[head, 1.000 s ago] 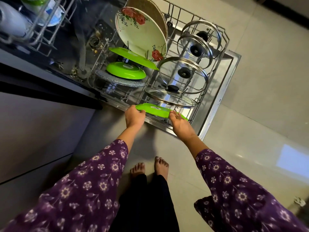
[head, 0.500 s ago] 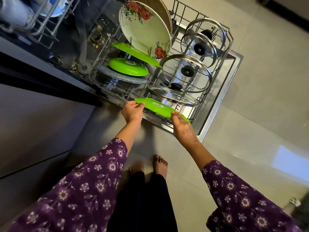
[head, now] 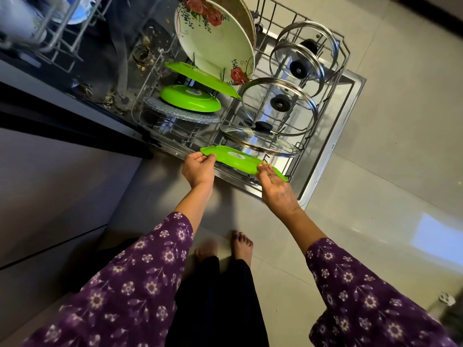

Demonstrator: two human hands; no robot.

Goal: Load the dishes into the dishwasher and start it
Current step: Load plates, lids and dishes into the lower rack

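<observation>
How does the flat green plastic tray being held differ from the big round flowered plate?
The flat green plastic tray is plain, elongated and lies low, held between the left hand and right hand. The big round flowered plate is cream with red roses, stands nearly upright, untouched. Both are at the lower wire rack.

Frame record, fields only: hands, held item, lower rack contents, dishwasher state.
left hand: pinches the left end of the green tray
right hand: holds its right end
green tray: roughly level, at the front edge of the lower rack, just in front of the flat glass lid
lower rack: pulled out over the open door
rack contents: floral plate, second green tray, round green plate, grey plate, upright glass lids
state: loading under way, not started
</observation>
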